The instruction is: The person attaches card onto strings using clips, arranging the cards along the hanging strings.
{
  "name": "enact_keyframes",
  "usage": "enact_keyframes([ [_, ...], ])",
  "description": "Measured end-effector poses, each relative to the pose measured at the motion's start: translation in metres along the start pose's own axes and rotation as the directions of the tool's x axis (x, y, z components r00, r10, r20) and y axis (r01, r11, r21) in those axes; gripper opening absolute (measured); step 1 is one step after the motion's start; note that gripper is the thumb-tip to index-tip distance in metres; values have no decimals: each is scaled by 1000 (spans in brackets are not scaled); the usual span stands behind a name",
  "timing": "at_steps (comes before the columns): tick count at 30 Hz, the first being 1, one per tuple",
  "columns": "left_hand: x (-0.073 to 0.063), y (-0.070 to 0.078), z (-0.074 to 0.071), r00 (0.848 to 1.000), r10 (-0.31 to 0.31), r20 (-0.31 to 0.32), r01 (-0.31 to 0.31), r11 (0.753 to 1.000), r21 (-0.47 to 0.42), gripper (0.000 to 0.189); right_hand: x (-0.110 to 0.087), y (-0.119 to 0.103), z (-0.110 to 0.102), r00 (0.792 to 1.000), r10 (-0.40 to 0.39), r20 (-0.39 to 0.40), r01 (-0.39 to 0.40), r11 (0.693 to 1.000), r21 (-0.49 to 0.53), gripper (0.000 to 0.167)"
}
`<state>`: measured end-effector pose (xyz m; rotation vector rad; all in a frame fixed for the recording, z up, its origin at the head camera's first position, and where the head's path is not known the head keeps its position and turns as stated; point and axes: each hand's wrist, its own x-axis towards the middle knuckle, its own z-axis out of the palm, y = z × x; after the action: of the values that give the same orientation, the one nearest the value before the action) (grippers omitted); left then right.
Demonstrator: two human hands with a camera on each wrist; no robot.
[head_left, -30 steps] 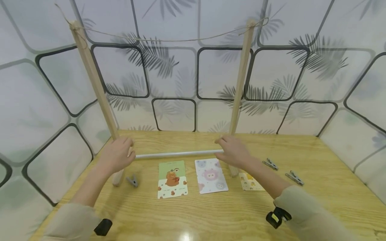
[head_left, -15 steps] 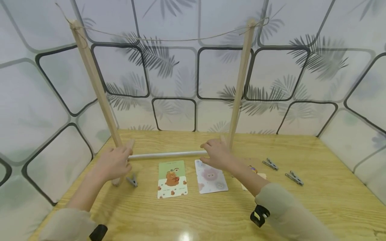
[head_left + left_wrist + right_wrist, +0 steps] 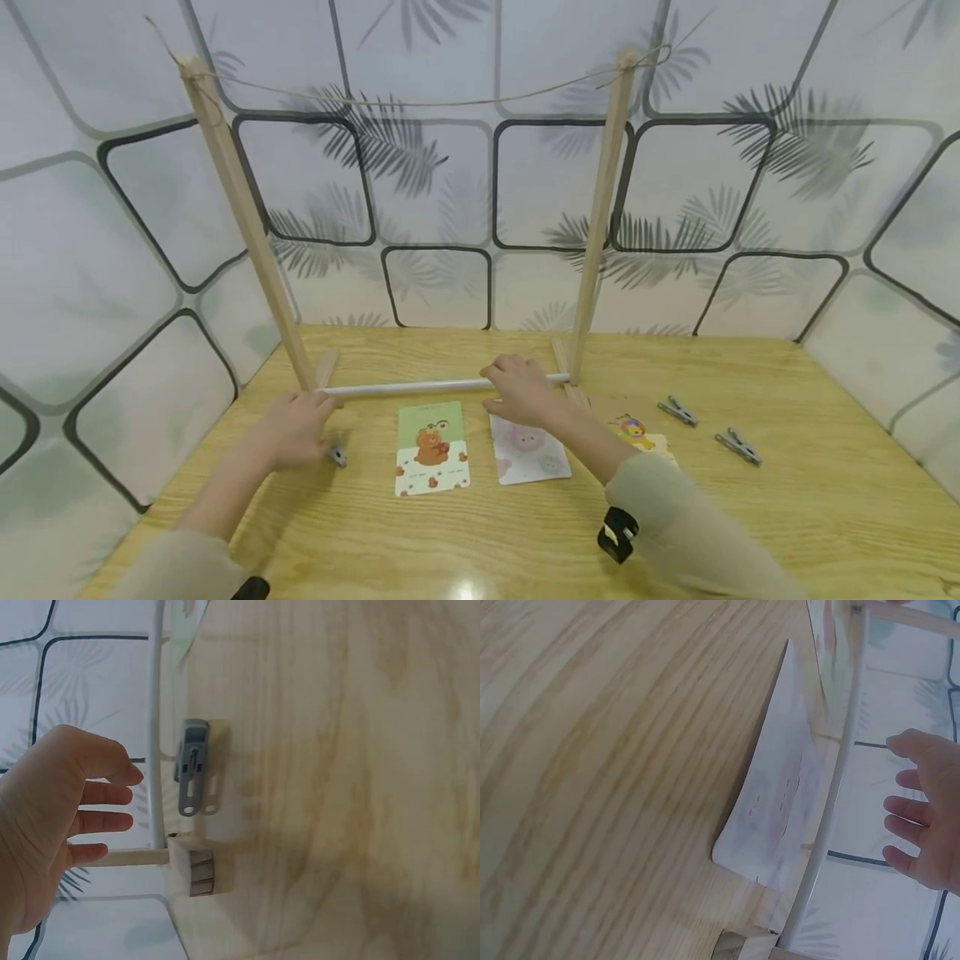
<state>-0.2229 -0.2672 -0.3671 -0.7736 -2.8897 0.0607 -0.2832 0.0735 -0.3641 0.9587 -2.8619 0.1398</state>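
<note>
My left hand [image 3: 292,429] hovers low beside the left wooden post, loosely curled and holding nothing. Just past its fingers a grey clothespin [image 3: 193,766] lies on the table, partly covered by the hand in the head view. My right hand [image 3: 523,390] is over the white rod [image 3: 412,387], its relaxed fingers around nothing. Below that hand lies a pale purple card [image 3: 531,462] with a round pink creature, its upper part overlapped by the hand. To its left is a green-and-white bear card [image 3: 432,450]. A yellow-and-brown card [image 3: 633,427] is partly behind my right forearm.
Two wooden posts stand upright, left [image 3: 251,225] and right [image 3: 600,217], with a thin twine [image 3: 420,104] sagging between their tops. The white rod joins them low down. Two more grey clothespins, one nearer [image 3: 738,447] and one farther [image 3: 678,411], lie at right.
The right hand has come left from the right post to over the rod and purple card. The left hand has left the left post, moving down toward the clothespin.
</note>
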Motion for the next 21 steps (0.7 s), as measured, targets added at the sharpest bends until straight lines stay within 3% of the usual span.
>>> enact_keyframes([
  [7, -1, 4, 10, 999, 49, 23, -49, 998, 26, 40, 8, -7, 5, 999, -7, 36, 7, 1000, 26, 46],
  [15, -2, 6, 19, 994, 98, 48, -99, 995, 18, 32, 12, -13, 12, 998, -33, 48, 34, 999, -14, 46],
  [21, 1, 6, 20, 995, 87, 55, -89, 996, 25, 27, 16, -16, 14, 998, -36, 57, 38, 999, -35, 46],
])
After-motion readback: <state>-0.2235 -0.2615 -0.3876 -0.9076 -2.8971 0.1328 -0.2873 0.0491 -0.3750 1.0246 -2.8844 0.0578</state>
